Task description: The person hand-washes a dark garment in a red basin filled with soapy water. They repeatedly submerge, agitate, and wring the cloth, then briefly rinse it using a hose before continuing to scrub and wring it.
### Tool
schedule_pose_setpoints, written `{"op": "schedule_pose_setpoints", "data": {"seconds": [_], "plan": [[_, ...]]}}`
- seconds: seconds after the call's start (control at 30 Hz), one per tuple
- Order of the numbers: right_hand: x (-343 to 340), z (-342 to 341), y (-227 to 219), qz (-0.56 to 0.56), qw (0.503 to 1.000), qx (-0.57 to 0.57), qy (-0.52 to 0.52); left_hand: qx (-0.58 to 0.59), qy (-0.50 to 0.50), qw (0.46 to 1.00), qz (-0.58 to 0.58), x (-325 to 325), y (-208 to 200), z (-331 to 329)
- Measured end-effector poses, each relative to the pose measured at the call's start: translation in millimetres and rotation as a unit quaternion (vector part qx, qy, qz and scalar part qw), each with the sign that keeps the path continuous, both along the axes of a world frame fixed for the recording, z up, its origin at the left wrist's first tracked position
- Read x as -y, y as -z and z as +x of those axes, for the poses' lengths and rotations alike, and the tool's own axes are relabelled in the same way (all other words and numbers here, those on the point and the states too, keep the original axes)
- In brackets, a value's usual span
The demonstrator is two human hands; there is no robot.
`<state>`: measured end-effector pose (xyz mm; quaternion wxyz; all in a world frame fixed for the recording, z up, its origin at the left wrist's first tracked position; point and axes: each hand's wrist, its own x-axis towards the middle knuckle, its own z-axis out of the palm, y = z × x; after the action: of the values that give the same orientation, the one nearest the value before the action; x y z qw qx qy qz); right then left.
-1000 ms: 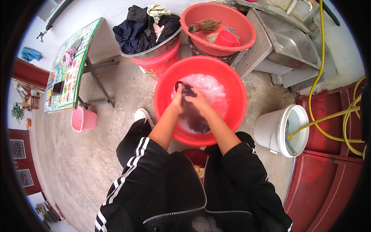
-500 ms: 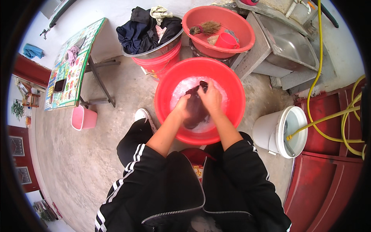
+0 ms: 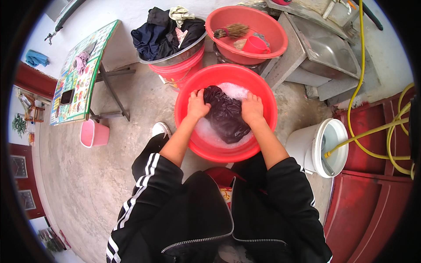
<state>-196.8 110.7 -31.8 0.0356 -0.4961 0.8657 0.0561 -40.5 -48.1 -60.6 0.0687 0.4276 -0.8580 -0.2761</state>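
Note:
A dark, wet garment (image 3: 224, 117) lies bunched in sudsy water inside a red basin (image 3: 183, 131) in front of me. At the garment's left edge is my left hand (image 3: 198, 105), open, its fingers apart and its thumb toward the cloth. On the opposite side my right hand (image 3: 252, 108) is also open, bent over the garment's right edge. The fingertips of the right hand are partly hidden. White foam (image 3: 234, 90) shows between the hands, beyond the cloth.
Dark clothes (image 3: 164, 37) fill a metal basin (image 3: 175, 58) on a red bucket. Beside it, another red basin (image 3: 280, 47) holds a brush (image 3: 232, 30) and a scoop (image 3: 254, 45). A white bucket (image 3: 302, 149) with a yellow hose (image 3: 351, 139) stands right; a table (image 3: 76, 87) stands left.
My hands have moved apart to either side of the basin. The dark garment, bunched up between them before, now lies spread wider in the water.

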Motion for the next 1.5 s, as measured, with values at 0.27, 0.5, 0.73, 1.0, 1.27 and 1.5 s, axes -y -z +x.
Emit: {"op": "schedule_pose_setpoints", "data": {"seconds": [0.27,0.5,0.73,1.0,1.27,1.5], "plan": [[14.6,10.7,23.1,0.067,0.986,0.122,-0.091,0.171,0.32,0.932,-0.029,-46.3,24.0,8.1],[17.4,7.0,3.1,0.238,0.938,0.245,-0.055,0.207,0.217,0.954,-0.013,-22.5,19.9,5.5],[28.3,-21.4,12.5,0.002,0.928,0.302,0.219,-0.017,-0.053,0.989,0.139,-16.6,28.5,-0.5],[52.3,57.7,76.6,-0.348,0.723,0.562,0.201,-0.244,-0.24,0.626,0.701,-39.2,-9.2,-19.6],[30.0,137.2,-36.4,-0.373,0.867,0.332,-0.005,-0.518,0.154,0.256,0.802,-48.7,51.9,-12.8],[33.4,74.8,-14.5,-0.347,0.927,0.144,-0.013,-0.521,-0.033,0.318,0.791,-63.0,46.0,-29.4]]}}
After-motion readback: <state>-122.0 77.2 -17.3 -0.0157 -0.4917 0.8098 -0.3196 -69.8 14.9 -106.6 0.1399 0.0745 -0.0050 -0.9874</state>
